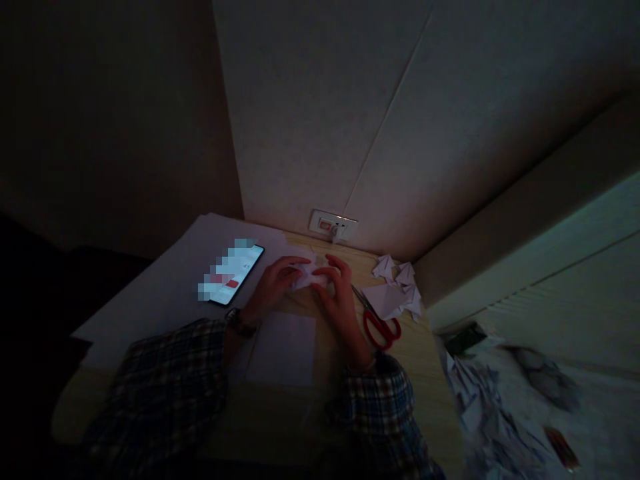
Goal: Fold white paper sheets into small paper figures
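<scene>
Between my two hands is a small piece of folded white paper [303,279], just above the wooden table. My left hand [273,283] pinches its left side, thumb below and fingers over the top. On the right side, my right hand [336,293] has its thumb and index finger at the paper's edge, with another finger raised. A square white sheet [283,350] lies flat below my hands. Red-handled scissors [379,328] rest beside my right wrist. The dim light hides the paper's finer folds.
A lit phone [233,275] lies on large white sheets [165,287] at the left. Several folded paper pieces [385,268] sit at the table's right corner. A wall socket [333,225] holds a plug. Right of the table, many paper pieces [493,413] form a pile lower down.
</scene>
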